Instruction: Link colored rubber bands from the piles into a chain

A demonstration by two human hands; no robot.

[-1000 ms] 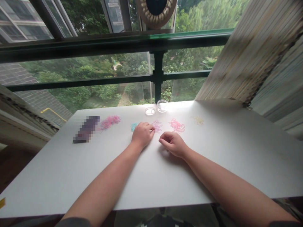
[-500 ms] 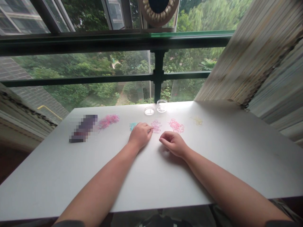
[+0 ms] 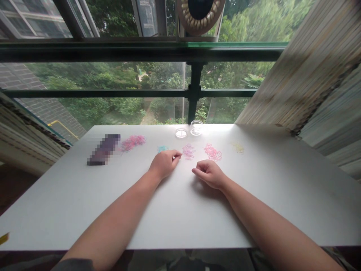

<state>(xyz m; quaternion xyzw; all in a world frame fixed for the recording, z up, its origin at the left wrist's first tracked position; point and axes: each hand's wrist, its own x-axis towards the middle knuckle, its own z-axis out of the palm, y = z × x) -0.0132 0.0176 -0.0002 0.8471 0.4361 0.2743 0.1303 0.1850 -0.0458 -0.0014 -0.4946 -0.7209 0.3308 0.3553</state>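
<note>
A yellow thing (image 3: 4, 238), cut off by the frame, lies by the near left corner of the white surface (image 3: 175, 218). Two forearms reach in over the near edge. The right hand (image 3: 209, 174) is loosely curled and half open, thumb apart from the fingers, with nothing visible in its grip; it is just in front of the pink heap. The left hand (image 3: 165, 164) is bent over, thumb and forefinger drawn together beside the lilac heap; whether they pinch a loop cannot be told.

Beyond the hands are five heaps of thin, glossy loops, too tangled to count singly. Four stand apart in a row across the middle: one teal (image 3: 163, 148), partly behind the left hand; one lilac (image 3: 188, 151); one pink (image 3: 212, 152); and, well to the right, one pale yellow (image 3: 238, 147), the sparsest. The fifth, a mixed heap (image 3: 134, 143) of pink and purple, lies farther left, next to one dark, pixelated object (image 3: 105, 149).

Behind the row, near the far edge, are two clear round containers: a shallow dish (image 3: 177, 136) and a deeper cup (image 3: 191, 130). Glare hides whether either holds anything. Past them runs one green railing (image 3: 141, 53).
</note>
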